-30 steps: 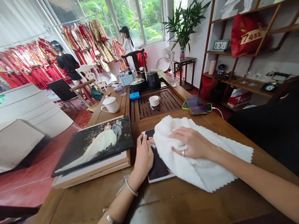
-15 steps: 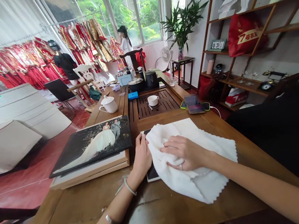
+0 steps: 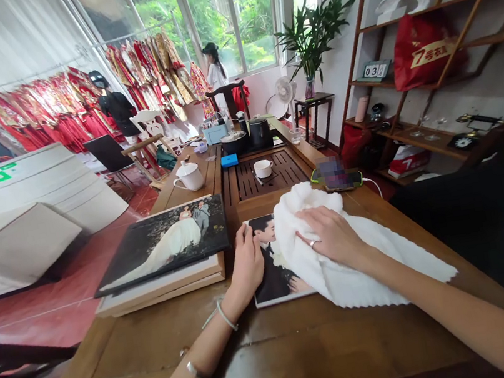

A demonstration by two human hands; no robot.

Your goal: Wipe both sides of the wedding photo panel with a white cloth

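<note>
A photo panel (image 3: 271, 278) showing a person in a dark suit lies flat on the wooden table in front of me. My left hand (image 3: 247, 259) grips its left edge, fingertips near the upper corner; the thumb is hidden. Bunched over the panel's right part is a white cloth (image 3: 376, 259) with a scalloped edge, its far end spread rightward across the table. My right hand (image 3: 332, 234) presses down on the cloth with bent fingers and holds it against the panel. The cloth covers the rest of the picture.
Left of my hands lies a stack of panels topped by a wedding photo (image 3: 165, 243). Beyond stand a white lidded cup (image 3: 190, 177), a tea tray (image 3: 244, 181) with a white cup (image 3: 263, 168), and a phone (image 3: 338, 177) with a cable. Two people are at the clothes racks.
My right hand and the cloth have moved right across the panel, uncovering the suited person in the picture. My left hand stays at the left edge. The view has shifted slightly.
</note>
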